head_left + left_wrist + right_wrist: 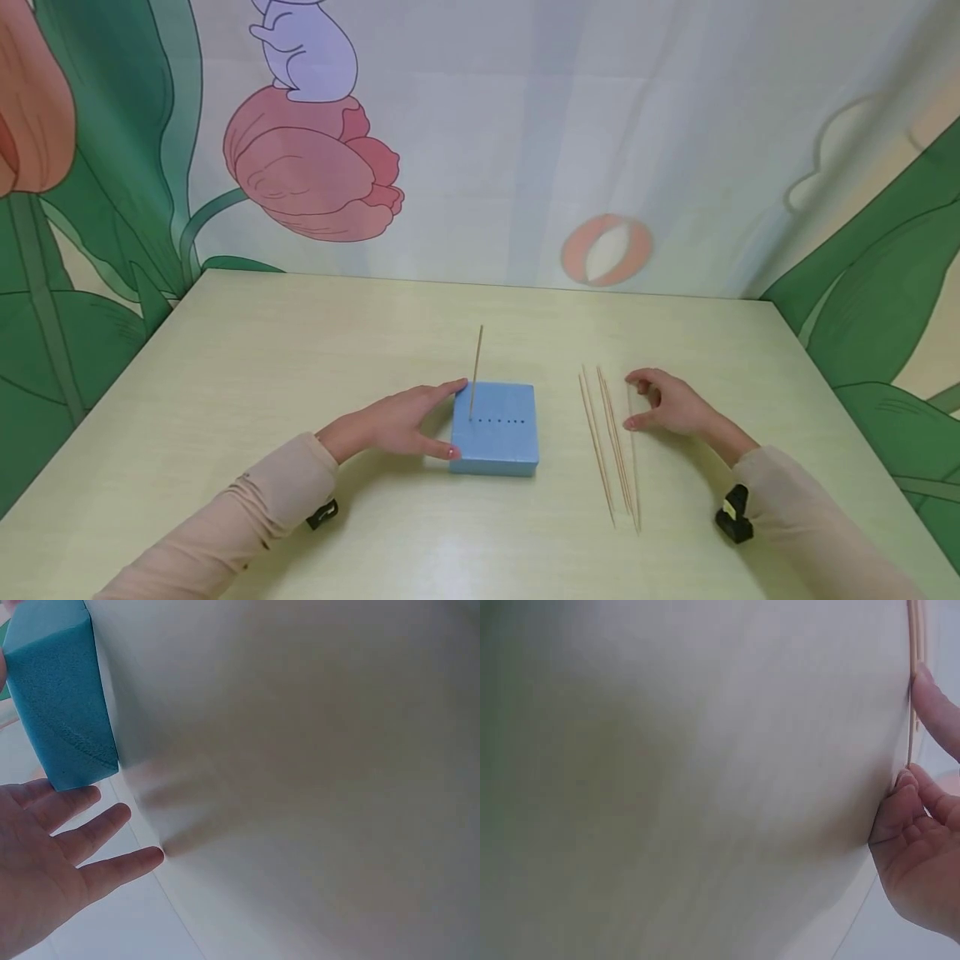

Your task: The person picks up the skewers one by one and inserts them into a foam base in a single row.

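Observation:
A light blue foam block (498, 446) lies on the table, with a row of small holes across its top. One thin wooden skewer (476, 364) stands nearly upright in the leftmost hole. My left hand (393, 423) rests against the block's left side, thumb at the near corner and index finger at the far one; its other fingers (112, 870) are spread and straight in the left wrist view. At the far end of a loose skewer (635, 487), my right hand (675, 406) touches it with thumb and index fingertip apart. Several more skewers (597, 442) lie just left of that hand.
The pale table (300, 333) runs back to a printed curtain (465, 150) with flowers and leaves. A black wrist device (735, 514) sits at the right sleeve, another (322, 514) at the left.

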